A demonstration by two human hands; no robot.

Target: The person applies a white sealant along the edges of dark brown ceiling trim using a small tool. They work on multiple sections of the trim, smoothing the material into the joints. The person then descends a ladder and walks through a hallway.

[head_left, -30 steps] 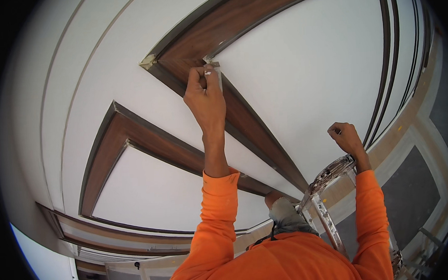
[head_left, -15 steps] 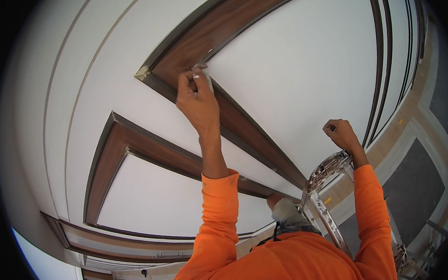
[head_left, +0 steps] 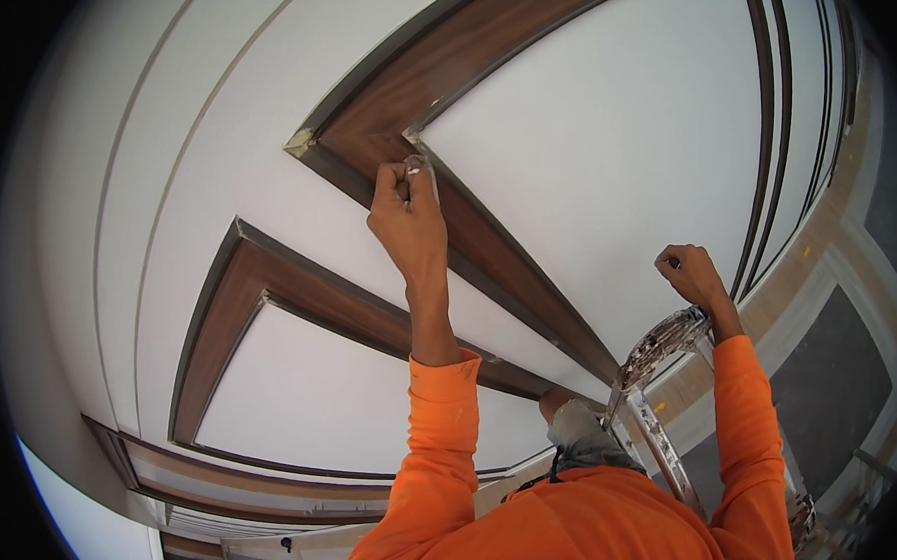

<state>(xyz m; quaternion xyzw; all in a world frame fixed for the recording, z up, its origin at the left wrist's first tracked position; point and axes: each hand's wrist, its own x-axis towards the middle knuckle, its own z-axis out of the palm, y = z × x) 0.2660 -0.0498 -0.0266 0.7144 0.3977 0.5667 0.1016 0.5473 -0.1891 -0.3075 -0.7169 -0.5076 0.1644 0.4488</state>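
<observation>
Below the inner corner of a dark-edged brown wood-grained frame (head_left: 390, 97), the left hand (head_left: 409, 222) pinched a small greyish flat piece (head_left: 432, 178), largely finger-hidden; beside a paint-spattered metal ladder (head_left: 662, 346), the right hand (head_left: 691, 274) curled loosely, contents unclear.

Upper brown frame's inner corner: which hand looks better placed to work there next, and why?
Probably the left hand: it pinches a small, indistinct item just below that corner. The right hand is farther off, beside the ladder top.

One left hand (head_left: 408, 227), one right hand (head_left: 693, 275), two orange sleeves (head_left: 442, 410) (head_left: 747, 417), one paint-spattered ladder (head_left: 662, 351) and, nearest the left hand, two wood-grain panel frames (head_left: 400, 92) (head_left: 220, 325) were counted.
</observation>
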